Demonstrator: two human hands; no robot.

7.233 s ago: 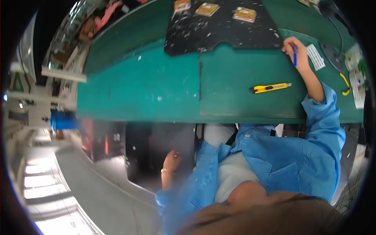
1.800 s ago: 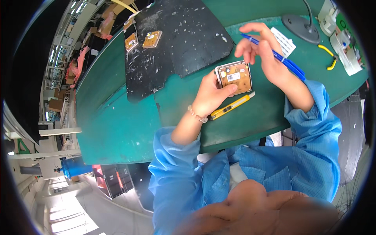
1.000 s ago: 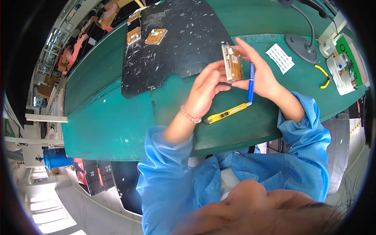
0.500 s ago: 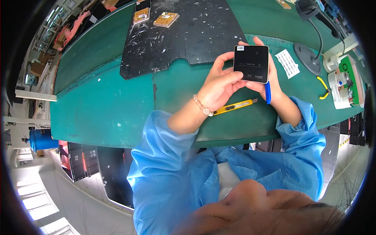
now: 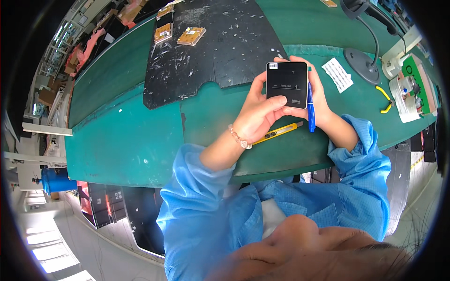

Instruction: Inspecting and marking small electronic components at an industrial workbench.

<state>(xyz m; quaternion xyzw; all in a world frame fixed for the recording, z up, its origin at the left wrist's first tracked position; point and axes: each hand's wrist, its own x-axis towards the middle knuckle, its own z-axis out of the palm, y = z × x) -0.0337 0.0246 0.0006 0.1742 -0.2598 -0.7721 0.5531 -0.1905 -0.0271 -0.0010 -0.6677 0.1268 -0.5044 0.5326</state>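
Both hands hold a square black touch control panel [image 5: 287,76] with a pale rim and a small white label at its upper left corner, its face turned up. My left hand [image 5: 255,114] grips the left side, its thumb pressed on the lower part of the glass. My right hand [image 5: 320,99] closes round the right side and back, and a blue pen [image 5: 311,114] sticks down from between that hand and the panel. Under the hands, a yellow utility knife [image 5: 279,133] lies on the green mat, blade end toward the right.
A black scuffed board [image 5: 206,61] lies beyond, bearing several tan circuit modules [image 5: 191,36]. On the right are a white label sheet [image 5: 337,76], a scanner on a stand [image 5: 361,65], yellow-handled pliers [image 5: 386,105] and a white container [image 5: 403,107].
The panel and both hands sit slightly left and lower in the picture, as the whole view shifts. My left thumb has slid down the glass, and more of the pen shows.
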